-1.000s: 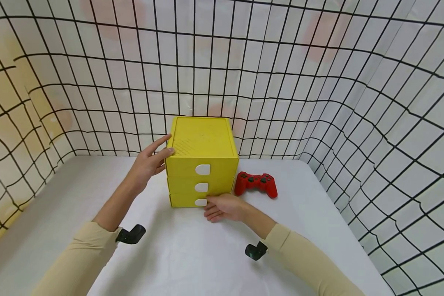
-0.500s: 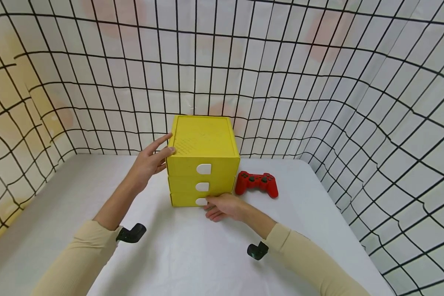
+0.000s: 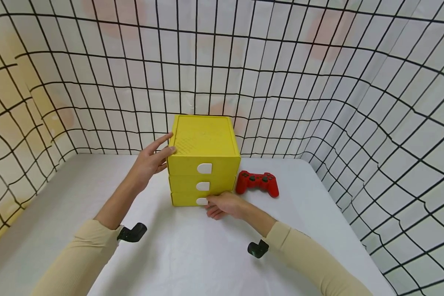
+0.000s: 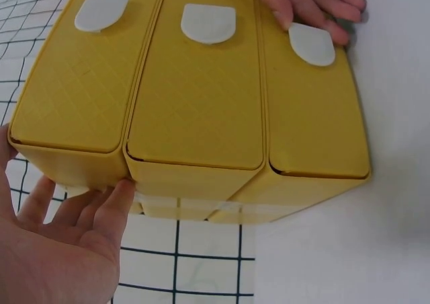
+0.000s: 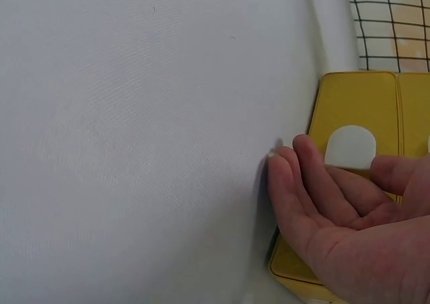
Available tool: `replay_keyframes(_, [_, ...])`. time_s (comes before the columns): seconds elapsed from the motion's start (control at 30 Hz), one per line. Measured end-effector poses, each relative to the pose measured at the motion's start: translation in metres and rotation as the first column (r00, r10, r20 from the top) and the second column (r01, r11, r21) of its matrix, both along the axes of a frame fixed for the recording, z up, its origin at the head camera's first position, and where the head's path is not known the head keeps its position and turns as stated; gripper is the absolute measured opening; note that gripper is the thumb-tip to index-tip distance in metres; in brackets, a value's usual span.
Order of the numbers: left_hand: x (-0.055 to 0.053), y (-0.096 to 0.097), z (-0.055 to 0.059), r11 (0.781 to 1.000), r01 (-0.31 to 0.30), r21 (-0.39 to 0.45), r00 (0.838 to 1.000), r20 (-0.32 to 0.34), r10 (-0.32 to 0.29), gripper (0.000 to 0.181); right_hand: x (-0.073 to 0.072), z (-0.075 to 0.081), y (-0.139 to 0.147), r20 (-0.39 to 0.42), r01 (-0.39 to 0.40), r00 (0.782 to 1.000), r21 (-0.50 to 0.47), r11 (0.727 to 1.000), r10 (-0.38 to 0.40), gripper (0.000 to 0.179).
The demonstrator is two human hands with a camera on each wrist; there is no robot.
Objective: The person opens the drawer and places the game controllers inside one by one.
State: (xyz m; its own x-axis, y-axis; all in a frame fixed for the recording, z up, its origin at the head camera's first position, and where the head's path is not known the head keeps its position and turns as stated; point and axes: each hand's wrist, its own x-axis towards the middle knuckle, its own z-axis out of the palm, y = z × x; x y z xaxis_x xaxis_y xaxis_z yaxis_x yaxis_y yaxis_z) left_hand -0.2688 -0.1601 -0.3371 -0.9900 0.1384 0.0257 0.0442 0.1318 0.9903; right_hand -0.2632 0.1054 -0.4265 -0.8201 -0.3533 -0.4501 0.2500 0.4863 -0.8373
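A yellow drawer unit (image 3: 203, 135) stands on the white table with three stacked drawers, all looking closed, each with a white pull tab. My left hand (image 3: 148, 164) rests on its upper left edge, thumb on top and fingers along the side wall. In the left wrist view those fingers (image 4: 111, 213) touch the side. At the bottom drawer, my right hand (image 3: 227, 205) has thumb and index finger at the straight edge of the white tab (image 5: 351, 147), seemingly pinching it. The other fingers of that hand are loosely bent below the tab, near the tabletop.
Right of the drawer unit lies a red game controller (image 3: 257, 183), close to the right forearm. Black grid netting (image 3: 281, 86) over white sheeting encloses the white table (image 3: 192, 255) at the back and sides. Each sleeve carries a small black wrist camera (image 3: 132, 232).
The view shifts slightly. The bent lower fingers of my right hand draw up a little beneath the tab. My left hand keeps its place on the drawer unit, and the drawers look the same.
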Motion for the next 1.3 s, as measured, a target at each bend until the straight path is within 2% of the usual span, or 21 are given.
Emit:
replay_keyframes(0.27, [-0.001,0.000,-0.001,1.000,-0.001,0.003,1.000,-0.007,0.001,0.064,0.003,0.003,0.000,0.014,-0.007,1.000,0.018,1.000,0.007,0.040])
replay_keyframes(0.53, [0.000,0.001,-0.002,1.000,-0.002,0.001,1.000,-0.005,0.002,0.064,0.016,0.003,0.004,-0.015,-0.078,0.997,0.101,0.992,0.080,0.039])
replay_keyframes(0.8, [-0.002,0.000,-0.003,1.000,0.010,-0.001,1.000,-0.012,-0.010,0.065,0.030,0.011,0.010,-0.062,-0.180,0.979,0.196,0.964,0.196,0.041])
replay_keyframes(1.07, [-0.002,0.001,-0.002,1.000,0.009,-0.003,1.000,-0.019,-0.009,0.064,0.046,0.016,0.020,-0.001,-0.243,0.969,0.188,0.952,0.247,0.043])
replay_keyframes(1.3, [-0.001,0.000,-0.003,1.000,-0.001,0.001,1.000,-0.009,0.001,0.065,0.060,0.023,0.024,0.076,-0.355,0.935,0.187,0.916,0.347,0.043])
